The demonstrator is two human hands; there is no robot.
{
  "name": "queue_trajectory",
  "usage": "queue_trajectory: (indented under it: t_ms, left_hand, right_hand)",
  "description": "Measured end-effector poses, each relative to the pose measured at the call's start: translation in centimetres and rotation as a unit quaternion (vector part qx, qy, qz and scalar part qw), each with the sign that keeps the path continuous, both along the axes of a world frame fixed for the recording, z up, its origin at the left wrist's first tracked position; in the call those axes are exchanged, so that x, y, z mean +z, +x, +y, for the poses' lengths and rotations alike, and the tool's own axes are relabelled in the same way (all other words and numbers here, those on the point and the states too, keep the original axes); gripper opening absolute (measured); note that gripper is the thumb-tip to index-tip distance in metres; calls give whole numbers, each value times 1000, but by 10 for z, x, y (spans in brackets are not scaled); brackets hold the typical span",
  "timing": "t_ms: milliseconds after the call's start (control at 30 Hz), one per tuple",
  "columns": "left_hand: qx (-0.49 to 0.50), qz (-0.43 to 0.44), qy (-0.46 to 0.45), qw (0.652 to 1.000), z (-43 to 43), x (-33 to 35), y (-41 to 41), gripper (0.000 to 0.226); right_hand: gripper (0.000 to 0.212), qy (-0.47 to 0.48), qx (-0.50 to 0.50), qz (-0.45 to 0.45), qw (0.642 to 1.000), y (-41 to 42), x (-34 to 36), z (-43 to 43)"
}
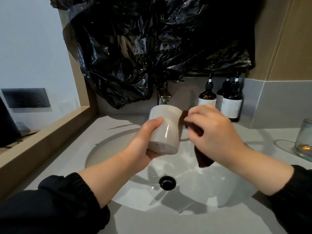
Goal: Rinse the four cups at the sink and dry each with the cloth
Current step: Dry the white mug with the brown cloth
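Grey counter runs round a white sink, with a black bag hanging behind. Over the sink's back edge, the left hand grips a pale cup, tipped over, fingers curled round it. Just beside it, the right hand pinches a dark cloth against the cup's side. Brown bottles stand at the back right edge, and a glass at the far right.

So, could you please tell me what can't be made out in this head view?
All in the head view.
Inside of the cup: its mouth faces away.
Much of the cloth: covered by the right hand, and blurred.
Top of the tap: behind the black plastic bag.
Bottle labels: print too small to read.
Glass: cut off by the right edge.
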State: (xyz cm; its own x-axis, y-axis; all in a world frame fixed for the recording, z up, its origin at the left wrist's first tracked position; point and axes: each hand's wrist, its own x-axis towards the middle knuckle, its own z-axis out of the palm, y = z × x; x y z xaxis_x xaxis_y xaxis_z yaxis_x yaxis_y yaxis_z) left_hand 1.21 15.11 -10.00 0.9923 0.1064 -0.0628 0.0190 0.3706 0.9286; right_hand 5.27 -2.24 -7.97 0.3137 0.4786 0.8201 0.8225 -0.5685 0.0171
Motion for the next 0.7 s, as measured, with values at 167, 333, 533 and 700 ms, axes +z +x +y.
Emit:
queue_trajectory:
  t_ms: [167, 333, 533, 700]
  left_hand:
    - [-9, -3, -9, 1000, 2, 0, 2, 58]
    - [-16, -6, 11, 1000, 1, -3, 1, 57]
    - [-1, 3, 22, 1000, 1, -6, 5, 65]
    - [-7, -5, -35, 999, -2, -6, 3, 67]
  right_hand:
    - [22, 143, -24, 212, 967, 6, 12, -16]
    - [26, 89, -1, 213, 973, -1, 14, -9]
    - [19, -113, -33, 37, 992, -8, 14, -9]
    - [16, 19, 1, 26, 999, -19, 5, 4]
